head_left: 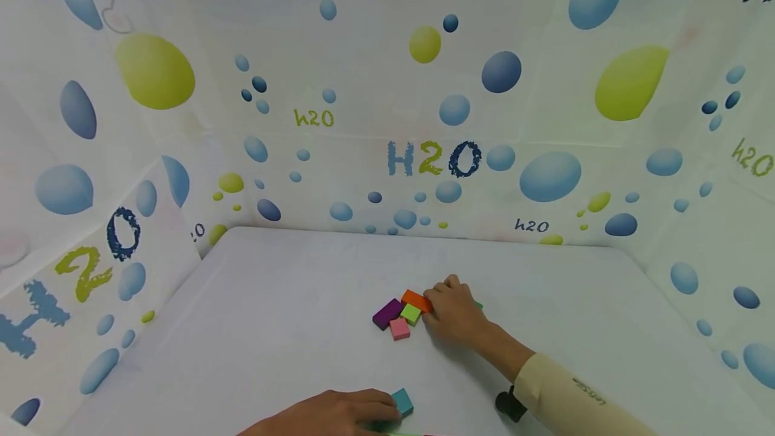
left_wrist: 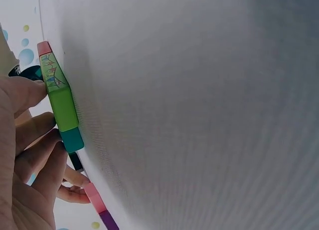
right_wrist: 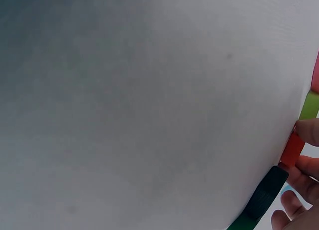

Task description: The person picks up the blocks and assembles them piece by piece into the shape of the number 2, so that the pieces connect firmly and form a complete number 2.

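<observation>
In the head view my left hand (head_left: 339,414) lies low at the front, its fingers beside a teal block (head_left: 403,403). The left wrist view has its thumb and fingers gripping a green block (left_wrist: 64,109), which stands in a row with a printed green block (left_wrist: 53,73) and the teal block (left_wrist: 73,139). Farther back, my right hand (head_left: 455,311) reaches down to a small cluster. Its thumb and a finger pinch a red block (right_wrist: 292,149) in the right wrist view. A dark green block (right_wrist: 265,192) lies just beyond that.
Left of my right hand sit an orange block (head_left: 416,300), a purple block (head_left: 387,314), a lime block (head_left: 410,315) and a pink block (head_left: 400,329). A white sheet (head_left: 290,315) covers the table. Patterned curtains (head_left: 363,46) surround the back and sides.
</observation>
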A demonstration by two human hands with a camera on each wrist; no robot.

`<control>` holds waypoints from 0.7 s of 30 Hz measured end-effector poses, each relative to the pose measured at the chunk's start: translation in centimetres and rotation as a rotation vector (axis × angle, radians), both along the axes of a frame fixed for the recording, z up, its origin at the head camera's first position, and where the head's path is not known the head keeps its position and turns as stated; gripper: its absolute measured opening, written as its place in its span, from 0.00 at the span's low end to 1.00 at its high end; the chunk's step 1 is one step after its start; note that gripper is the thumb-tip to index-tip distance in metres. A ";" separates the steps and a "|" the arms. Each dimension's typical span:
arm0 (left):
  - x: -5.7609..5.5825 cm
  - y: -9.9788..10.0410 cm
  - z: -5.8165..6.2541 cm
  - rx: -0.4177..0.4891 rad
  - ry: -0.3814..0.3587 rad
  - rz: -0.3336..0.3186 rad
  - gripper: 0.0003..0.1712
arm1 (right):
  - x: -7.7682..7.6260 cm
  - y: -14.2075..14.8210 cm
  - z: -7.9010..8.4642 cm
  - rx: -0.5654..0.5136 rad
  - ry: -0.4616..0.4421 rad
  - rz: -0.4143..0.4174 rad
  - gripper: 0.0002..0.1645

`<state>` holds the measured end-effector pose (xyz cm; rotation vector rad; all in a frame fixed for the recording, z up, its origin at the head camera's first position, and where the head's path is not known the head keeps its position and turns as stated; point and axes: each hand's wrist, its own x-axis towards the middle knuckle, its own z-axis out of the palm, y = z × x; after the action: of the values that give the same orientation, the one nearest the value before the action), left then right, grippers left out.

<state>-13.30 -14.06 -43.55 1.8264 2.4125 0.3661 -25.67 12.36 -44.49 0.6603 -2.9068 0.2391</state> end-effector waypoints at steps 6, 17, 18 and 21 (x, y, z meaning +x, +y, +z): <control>0.1 0.0 0.0 0.007 -0.015 0.008 0.22 | 0.0 -0.3 -0.1 -0.014 0.007 -0.013 0.19; 0.1 0.3 0.2 0.000 -0.038 0.009 0.21 | 0.4 0.5 0.3 -0.061 -0.003 -0.046 0.19; 0.1 0.3 0.2 0.002 -0.038 0.009 0.21 | 0.4 0.6 0.3 -0.064 -0.006 -0.048 0.19; 0.1 0.4 0.2 0.000 -0.036 0.012 0.21 | 0.4 0.8 0.5 -0.074 -0.010 -0.046 0.19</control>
<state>-13.23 -13.66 -43.30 1.7905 2.4009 0.3967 -25.23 13.20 -44.03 0.5810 -2.9027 0.3434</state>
